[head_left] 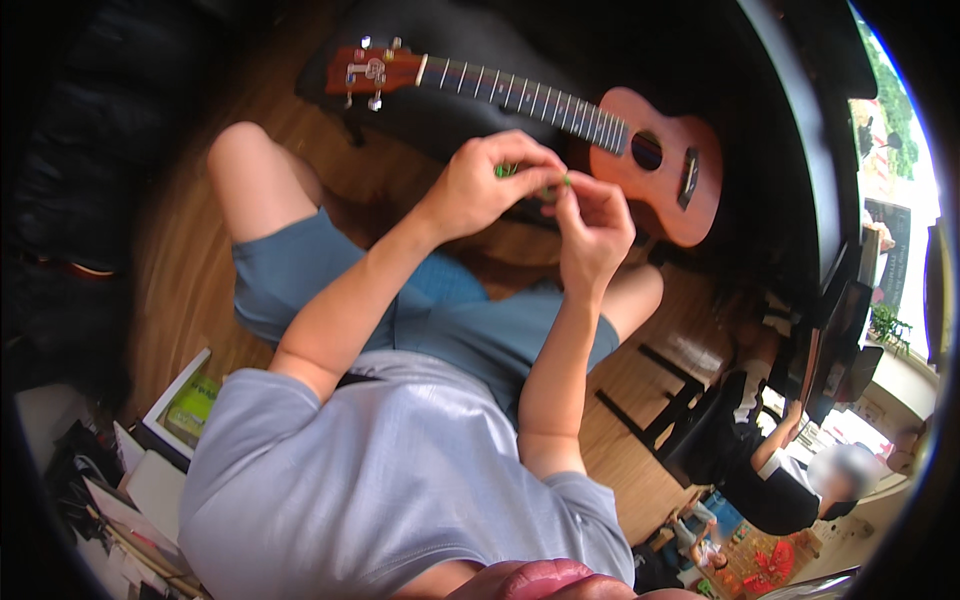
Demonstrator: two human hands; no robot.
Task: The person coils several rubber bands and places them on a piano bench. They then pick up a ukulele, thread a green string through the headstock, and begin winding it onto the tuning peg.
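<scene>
My left hand (492, 185) and my right hand (594, 225) meet in front of me, above my knees. Both have their fingers closed in a pinch on a small green thing (505, 170). Part of it shows in the left palm and a bit of green shows between the fingertips; its kind is too small and covered to make out. Just beyond my hands lies a brown wooden ukulele (655, 170), its headstock with several metal tuning pegs to the left and its body to the right. I cannot make out strings on it.
Under the ukulele is a black padded seat (455, 115). A white open box (170, 400) with a green packet stands at my left, near papers. At the right, another person (775, 470) sits in a dark chair, and a plant (888, 328) stands by the window.
</scene>
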